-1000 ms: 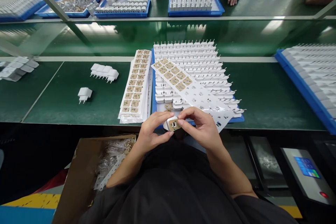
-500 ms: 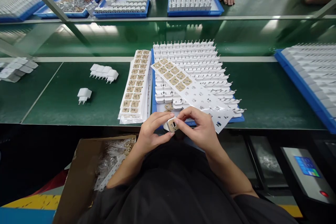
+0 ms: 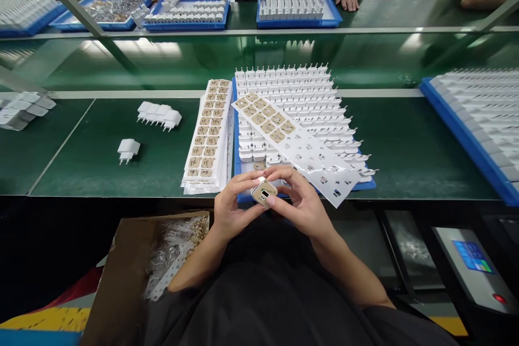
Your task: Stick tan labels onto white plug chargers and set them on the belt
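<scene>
Between my two hands, close to my body at the bench edge, is a white charger plug with a tan sticker and port openings on its upturned face. My left hand grips its left side between thumb and fingers. My right hand pinches the right side, thumb on the sticker face. Just beyond lies a partly used sticker sheet, resting across a blue tray filled with rows of white plugs. Left of the tray is a stack of sticker sheets.
A single plug and a short row of plugs lie on the green bench at left. Another full tray stands at right. Below are a cardboard box with plastic scraps and a device with a screen. Co-workers sit opposite.
The plug has turned slightly in my hands, showing more of its sticker face, and my right fingers have closed around it. Across the bench, a co-worker's hand has reached to the plug tray.
</scene>
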Demonstrator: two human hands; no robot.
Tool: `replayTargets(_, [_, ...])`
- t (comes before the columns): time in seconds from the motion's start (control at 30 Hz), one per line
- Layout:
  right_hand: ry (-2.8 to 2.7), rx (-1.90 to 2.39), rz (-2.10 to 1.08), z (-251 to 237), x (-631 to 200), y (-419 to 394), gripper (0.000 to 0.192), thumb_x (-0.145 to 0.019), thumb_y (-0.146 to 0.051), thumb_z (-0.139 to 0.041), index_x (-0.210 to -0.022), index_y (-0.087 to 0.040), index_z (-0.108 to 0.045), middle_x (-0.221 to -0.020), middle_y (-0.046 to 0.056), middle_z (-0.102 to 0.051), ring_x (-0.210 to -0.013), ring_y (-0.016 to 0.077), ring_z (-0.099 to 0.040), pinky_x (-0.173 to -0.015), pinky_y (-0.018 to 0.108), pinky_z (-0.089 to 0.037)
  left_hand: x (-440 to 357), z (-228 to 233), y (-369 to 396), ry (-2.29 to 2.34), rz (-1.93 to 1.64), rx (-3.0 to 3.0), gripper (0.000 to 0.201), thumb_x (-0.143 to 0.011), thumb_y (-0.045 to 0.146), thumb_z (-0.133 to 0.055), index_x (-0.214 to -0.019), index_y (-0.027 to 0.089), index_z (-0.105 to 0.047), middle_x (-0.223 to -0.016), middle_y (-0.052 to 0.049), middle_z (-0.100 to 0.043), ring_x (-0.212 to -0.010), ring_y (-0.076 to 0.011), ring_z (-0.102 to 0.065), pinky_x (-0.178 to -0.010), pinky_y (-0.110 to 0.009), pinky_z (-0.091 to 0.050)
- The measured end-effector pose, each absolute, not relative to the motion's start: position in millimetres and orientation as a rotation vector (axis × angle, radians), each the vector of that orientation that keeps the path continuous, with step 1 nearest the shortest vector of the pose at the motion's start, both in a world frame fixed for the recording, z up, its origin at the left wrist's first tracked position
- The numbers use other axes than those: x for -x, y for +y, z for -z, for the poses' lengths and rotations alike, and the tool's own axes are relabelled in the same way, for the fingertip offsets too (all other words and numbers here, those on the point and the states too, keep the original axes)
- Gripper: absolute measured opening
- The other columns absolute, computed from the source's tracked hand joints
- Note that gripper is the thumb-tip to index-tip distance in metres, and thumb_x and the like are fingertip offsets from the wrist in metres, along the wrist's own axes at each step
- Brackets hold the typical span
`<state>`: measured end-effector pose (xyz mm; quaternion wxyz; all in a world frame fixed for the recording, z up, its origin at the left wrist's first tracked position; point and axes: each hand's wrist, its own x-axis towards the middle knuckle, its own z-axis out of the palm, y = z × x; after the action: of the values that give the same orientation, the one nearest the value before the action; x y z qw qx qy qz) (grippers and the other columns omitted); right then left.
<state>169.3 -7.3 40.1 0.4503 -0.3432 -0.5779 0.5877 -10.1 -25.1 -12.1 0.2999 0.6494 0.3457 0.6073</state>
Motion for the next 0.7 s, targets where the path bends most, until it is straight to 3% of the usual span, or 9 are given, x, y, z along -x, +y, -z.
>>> replayTargets(0.23, [-1.161,0.852,-1.411,-24,-152,-9,0.015,-0.087,-0.040,-0.072,-0.091,-0.026,-0.068,-0.106,0.006,-0.068,-0.105,0.0227,-0.066,-0.083,0.036,-0.058,4,14,-22,0.973,-1.713,-1.870,0.058,-0.077,0.014,-0.084,-0.128,0.029,-0.060,-0.126,-0.009,-0.068,-0.118,-0.0244,-0.069,-0.095,-0.043,-0.061])
replayTargets(0.7, [-1.139,0.848,-1.356,-29,-144,-9,0.014,-0.084,-0.033,-0.072,-0.085,-0.026,-0.060,-0.099,0.003,-0.064,-0.097,0.0196,-0.064,-0.082,0.034,-0.055,-1,5,-18,1.115,-1.741,-2.253,0.051,-0.085,0.017,-0.079,-0.128,0.030,-0.054,-0.127,-0.007,-0.065,-0.116,-0.0214,-0.069,-0.093,-0.043,-0.063])
